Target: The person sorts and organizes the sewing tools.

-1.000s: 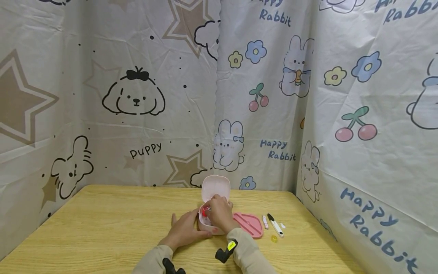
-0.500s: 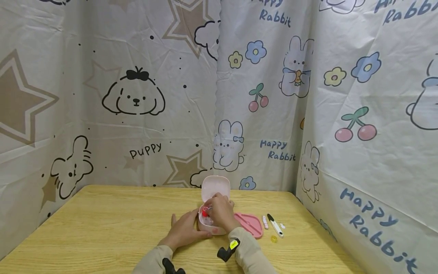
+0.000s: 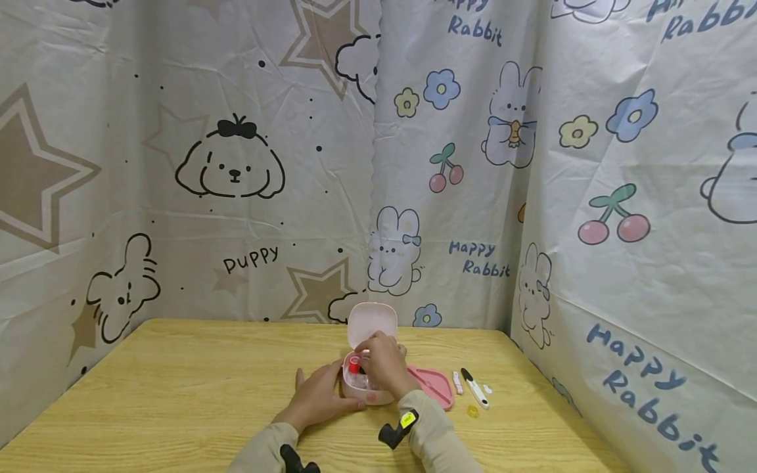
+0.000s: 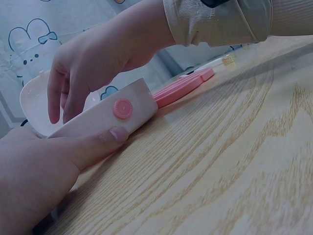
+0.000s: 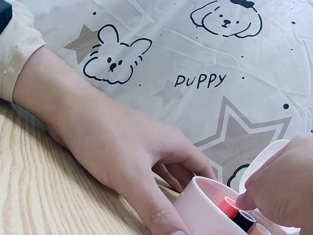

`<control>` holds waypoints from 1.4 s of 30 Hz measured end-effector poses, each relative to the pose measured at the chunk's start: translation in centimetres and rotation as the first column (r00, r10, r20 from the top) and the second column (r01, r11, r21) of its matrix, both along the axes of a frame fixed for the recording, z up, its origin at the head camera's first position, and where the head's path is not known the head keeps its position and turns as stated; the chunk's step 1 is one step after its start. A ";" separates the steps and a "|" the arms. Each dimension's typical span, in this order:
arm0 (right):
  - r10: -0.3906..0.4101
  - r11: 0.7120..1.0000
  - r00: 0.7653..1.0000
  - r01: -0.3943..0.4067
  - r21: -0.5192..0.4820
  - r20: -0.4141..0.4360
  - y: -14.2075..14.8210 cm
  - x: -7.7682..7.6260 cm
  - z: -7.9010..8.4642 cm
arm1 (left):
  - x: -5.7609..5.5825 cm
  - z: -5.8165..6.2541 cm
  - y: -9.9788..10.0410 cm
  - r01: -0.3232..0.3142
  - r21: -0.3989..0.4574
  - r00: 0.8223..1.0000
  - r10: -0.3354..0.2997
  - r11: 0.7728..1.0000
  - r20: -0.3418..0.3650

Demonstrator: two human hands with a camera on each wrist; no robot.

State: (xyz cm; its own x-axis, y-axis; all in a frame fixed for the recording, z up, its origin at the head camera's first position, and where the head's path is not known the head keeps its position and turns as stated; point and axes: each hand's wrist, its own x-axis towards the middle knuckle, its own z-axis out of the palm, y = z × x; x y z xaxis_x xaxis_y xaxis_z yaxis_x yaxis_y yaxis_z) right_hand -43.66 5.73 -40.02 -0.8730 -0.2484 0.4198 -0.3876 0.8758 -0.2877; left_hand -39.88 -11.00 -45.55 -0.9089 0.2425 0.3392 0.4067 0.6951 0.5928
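A small pale pink sewing box (image 3: 357,395) stands on the table with its lid (image 3: 372,318) raised at the back. My left hand (image 3: 321,395) grips its left side, the thumb along the front wall near a pink button-shaped catch (image 4: 122,108). From the right, my right hand (image 3: 386,362) reaches down over the open box, fingers pointing inside. A red thread spool (image 5: 228,206), a black spool (image 5: 243,220) and an orange one (image 5: 259,229) sit in a row within. One right fingertip is right at the red and black spools; I cannot tell whether it pinches either.
Right of the box lies a pink compartment tray (image 3: 436,389). Beyond it are a small pink-and-white item (image 3: 458,383), a slim white tool with a black end (image 3: 475,389), a tiny white piece (image 3: 487,389) and a yellow round piece (image 3: 472,411). Printed curtains surround the wooden table (image 3: 195,394).
The right hand has shifted slightly to the right inside the box, so more of the red spool shows. The left hand has stayed in place on the box.
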 end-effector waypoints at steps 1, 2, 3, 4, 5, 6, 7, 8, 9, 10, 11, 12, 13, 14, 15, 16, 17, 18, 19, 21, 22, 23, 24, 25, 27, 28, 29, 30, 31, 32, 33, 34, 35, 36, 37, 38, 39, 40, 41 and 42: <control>0.003 1.000 1.000 -0.003 -0.003 0.007 0.1 0.0 0.0 | 0.0 0.0 0.0 0.003 0.001 1.000 -0.003 1.000 -0.003; 0.010 1.000 1.000 -0.010 -0.009 0.011 0.1 0.0 0.1 | 0.0 0.0 0.0 0.004 0.001 1.000 -0.004 1.000 -0.003; 0.016 1.000 1.000 -0.016 -0.012 0.014 0.2 0.0 0.2 | 0.1 0.0 0.0 0.004 0.000 1.000 -0.004 1.000 -0.003; 0.025 1.000 1.000 -0.025 -0.017 0.016 0.3 0.0 0.2 | 0.1 0.0 0.0 0.002 -0.002 1.000 -0.002 1.000 0.002; 0.032 0.999 0.999 -0.032 -0.020 0.021 0.5 0.0 0.2 | 0.1 0.0 0.0 0.001 -0.005 1.000 -0.001 1.000 0.000; 0.042 0.999 0.999 -0.041 -0.024 0.023 0.6 0.0 0.3 | 0.2 0.0 0.0 0.000 -0.008 1.000 0.000 1.000 -0.002; 0.051 0.998 0.998 -0.050 -0.026 0.023 0.7 -0.1 0.4 | 0.2 0.0 0.0 -0.001 -0.010 1.000 0.001 1.000 -0.005; 0.060 0.998 0.998 -0.059 -0.030 0.021 0.9 -0.1 0.4 | 0.2 0.0 0.0 -0.004 -0.012 1.000 0.004 1.000 -0.002; 0.065 0.997 0.998 -0.064 -0.034 0.022 1.0 -0.2 0.5 | 0.2 0.0 0.0 -0.004 -0.012 1.000 0.004 1.000 0.001; 0.069 0.997 0.997 -0.068 -0.039 0.024 1.2 -0.2 0.6 | 0.2 0.0 0.0 -0.004 -0.012 1.000 0.004 1.000 0.003; 0.071 0.997 0.997 -0.069 -0.043 0.026 1.3 -0.2 0.7 | 0.2 0.0 0.0 -0.003 -0.010 1.000 0.003 1.000 0.002; 0.071 0.996 0.997 -0.070 -0.048 0.028 1.5 -0.3 0.8 | 0.2 0.0 0.0 -0.003 -0.007 1.000 0.003 1.000 0.003; 0.070 0.996 0.997 -0.069 -0.055 0.029 1.6 -0.3 0.8 | 0.2 0.1 0.1 -0.003 -0.006 1.000 0.003 1.000 0.004; 0.070 0.996 0.997 -0.069 -0.062 0.029 1.7 -0.3 0.9 | 0.2 0.1 0.1 -0.004 -0.005 1.000 0.004 1.000 0.005; 0.070 0.996 0.997 -0.068 -0.066 0.030 1.9 -0.3 1.0 | 0.1 0.1 0.1 -0.005 -0.005 1.000 0.005 1.000 0.007; 0.069 0.995 0.997 -0.066 -0.069 0.032 2.0 -0.3 1.1 | 0.1 0.1 0.1 -0.006 -0.007 1.000 0.006 1.000 0.006; 0.069 0.995 0.997 -0.067 -0.072 0.034 2.0 -0.3 1.1 | 0.1 0.1 0.1 -0.007 -0.006 1.000 0.007 1.000 0.007; 0.070 0.995 0.997 -0.067 -0.073 0.035 2.1 -0.4 1.2 | 0.1 0.1 0.2 -0.009 -0.008 1.000 0.009 1.000 0.009; 0.071 0.995 0.997 -0.069 -0.076 0.034 2.2 -0.4 1.2 | 0.1 0.1 0.1 -0.010 -0.009 1.000 0.010 1.000 0.010; 0.071 0.995 0.997 -0.068 -0.079 0.036 2.3 -0.3 1.3 | 0.1 0.1 0.2 -0.014 -0.008 1.000 0.014 1.000 0.012; 0.073 0.994 0.997 -0.070 -0.079 0.036 2.4 -0.3 1.4 | 0.1 0.2 0.2 -0.016 -0.008 1.000 0.016 1.000 0.013; 0.077 0.994 0.996 -0.074 -0.082 0.037 2.5 -0.4 1.5 | 0.2 0.2 0.2 -0.017 -0.007 1.000 0.017 1.000 0.015; 0.082 0.994 0.996 -0.079 -0.082 0.034 2.7 -0.4 1.6 | 0.2 0.2 0.2 -0.019 -0.008 1.000 0.019 1.000 0.017; 0.086 0.993 0.996 -0.083 -0.084 0.033 2.8 -0.3 1.7 | 0.2 0.2 0.2 -0.021 -0.008 1.000 0.021 1.000 0.019; 0.090 0.993 0.995 -0.087 -0.085 0.035 3.2 -0.4 2.0 | 0.1 0.2 0.2 -0.022 -0.007 0.999 0.022 1.000 0.026; 0.095 0.992 0.995 -0.092 -0.087 0.034 3.3 -0.5 2.1 | 0.1 0.2 0.2 -0.020 -0.006 0.999 0.020 1.000 0.029; 0.098 0.991 0.995 -0.095 -0.093 0.034 3.5 -0.4 2.2 | 0.0 0.1 0.2 -0.019 -0.005 0.999 0.019 1.000 0.031; 0.098 0.991 0.995 -0.095 -0.094 0.035 3.6 -0.4 2.3 | 0.0 0.1 0.1 -0.016 -0.003 0.999 0.016 1.000 0.029; 0.099 0.991 0.994 -0.095 -0.098 0.040 3.8 -0.5 2.4 | 0.0 0.1 0.1 -0.016 -0.002 0.999 0.016 1.000 0.031; 0.101 0.990 0.994 -0.096 -0.101 0.044 3.9 -0.5 2.4 | -0.1 0.0 0.1 -0.015 -0.001 0.999 0.015 1.000 0.031; 0.106 0.990 0.993 -0.101 -0.102 0.045 4.0 -0.5 2.5 | -0.1 0.0 0.1 -0.014 -0.001 0.999 0.014 1.000 0.030; 0.110 0.989 0.993 -0.105 -0.102 0.048 4.1 -0.6 2.5 | -0.2 -0.1 0.0 -0.014 0.000 0.999 0.014 1.000 0.030; 0.111 0.989 0.992 -0.105 -0.102 0.055 4.2 -0.6 2.5 | -0.2 -0.1 0.0 -0.012 0.000 1.000 0.012 1.000 0.025; 0.111 0.989 0.992 -0.105 -0.104 0.062 4.3 -0.6 2.5 | -0.2 -0.2 0.0 -0.011 0.001 1.000 0.011 1.000 0.024; 0.108 0.989 0.992 -0.101 -0.105 0.071 4.4 -0.6 2.6 | -0.3 -0.2 0.0 -0.012 0.001 1.000 0.012 1.000 0.025; 0.106 0.989 0.991 -0.097 -0.111 0.079 4.6 -0.6 2.6 | -0.2 -0.2 0.0 -0.009 0.001 1.000 0.009 1.000 0.024; 0.103 0.989 0.991 -0.092 -0.117 0.089 4.7 -0.6 2.6 | -0.3 -0.2 0.0 -0.008 0.000 1.000 0.008 1.000 0.024; 0.099 0.988 0.990 -0.087 -0.125 0.099 4.9 -0.5 2.7 | -0.3 -0.3 0.0 -0.007 -0.003 1.000 0.008 1.000 0.023; 0.094 0.988 0.990 -0.079 -0.132 0.109 5.1 -0.5 2.7 | -0.3 -0.2 0.1 -0.005 -0.005 1.000 0.005 1.000 0.016; 0.087 0.988 0.990 -0.071 -0.138 0.115 5.3 -0.5 2.8 | -0.3 -0.2 0.0 -0.004 -0.009 1.000 0.004 1.000 0.012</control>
State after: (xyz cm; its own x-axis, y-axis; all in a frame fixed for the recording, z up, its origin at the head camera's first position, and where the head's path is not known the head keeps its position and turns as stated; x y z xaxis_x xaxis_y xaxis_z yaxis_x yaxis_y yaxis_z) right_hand -44.19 11.04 -37.22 -0.8988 -0.2678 0.3471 -0.4099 0.7944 -0.4482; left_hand -40.15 -10.95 -45.76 -0.9136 0.2422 0.3266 0.3974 0.7018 0.5913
